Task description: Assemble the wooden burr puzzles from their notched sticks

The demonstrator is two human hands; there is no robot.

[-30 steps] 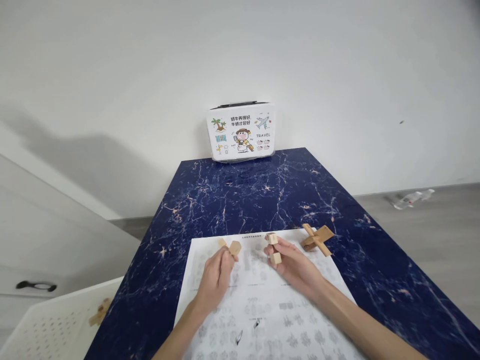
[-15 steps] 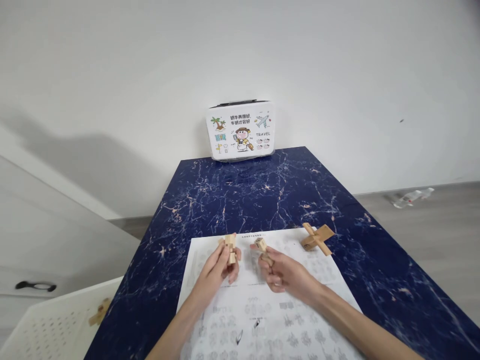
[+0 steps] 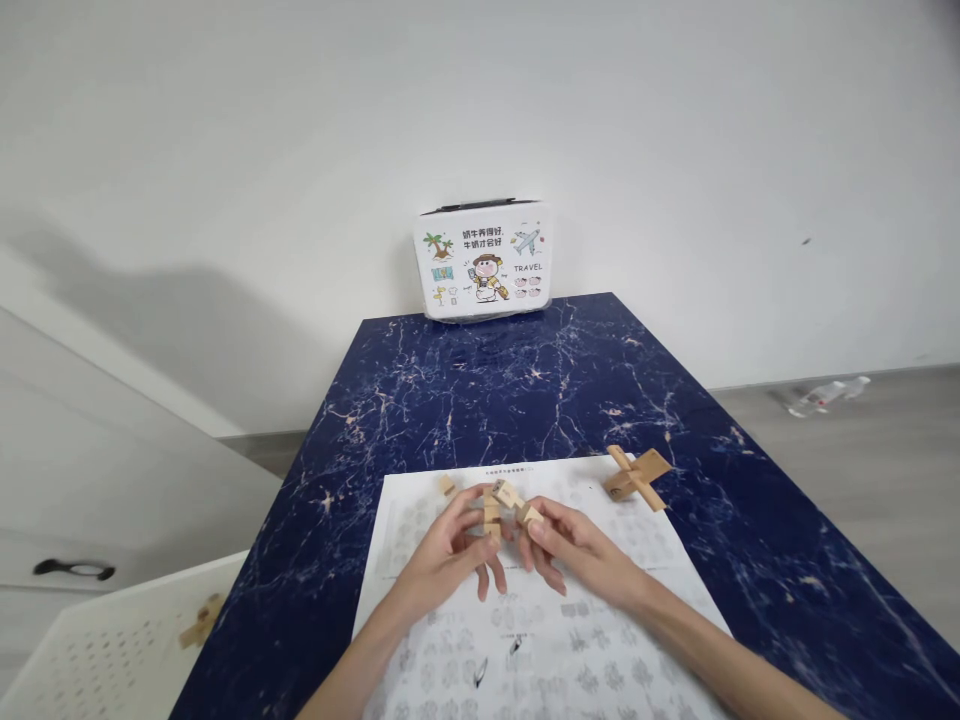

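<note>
Working from left to right, we find a white basket (image 3: 150,592) beside the counter (image 3: 487,390), with tan wooden pieces (image 3: 201,622) inside. A small loose block (image 3: 448,485) lies on the printed sheet (image 3: 540,640), near its upper left corner and not joined to anything we can see. Next, the left hand (image 3: 448,555) has a narrow grip, thumb and fingers around a stepped wooden piece (image 3: 491,515) above the sheet. The right hand (image 3: 570,540) grips one end of a notched wooden piece (image 3: 505,494), whose other end reaches across to the left-hand piece; we cannot tell whether the two touch. At far right, a crossed wooden piece (image 3: 637,475) rests over the sheet's upper right corner. We judge the work to be partway: the crossed piece appears assembled, whereas the held pieces are not visibly fitted together and the loose block is unplaced. As to appearance, the stepped piece is pale, with blocky faces partly hidden by fingers; the notched piece is equally pale, held tilted, with dark marking on its cube-like end; the crossed piece is darker, with flat bars set across each other.
</note>
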